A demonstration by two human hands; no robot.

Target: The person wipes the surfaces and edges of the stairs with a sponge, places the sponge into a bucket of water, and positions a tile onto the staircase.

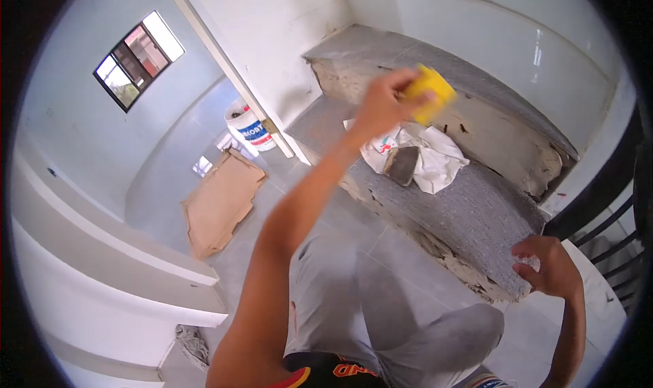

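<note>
My left hand (pixel 391 106) is raised over the steps, closed around a yellow sponge-like block (pixel 434 94) that is blurred by motion. Below it, a crumpled white cloth or bag (pixel 439 158) lies on the lower grey step (pixel 469 218). A dark, flat-faced piece (pixel 403 165) with a tan side rests on that white material. At the right end of the lower step, my right hand (pixel 552 269) hovers with fingers curved and thumb apart; I see nothing clearly held in it.
The upper step (pixel 408 51) has a rough, unfinished riser. Black railing bars (pixel 615 242) stand at the right. Left are a brown cardboard sheet (pixel 223 201), a white labelled bucket (pixel 250 126) behind the door frame, and a grey rag (pixel 192 345). A bucket rim (pixel 491 381) shows at the bottom.
</note>
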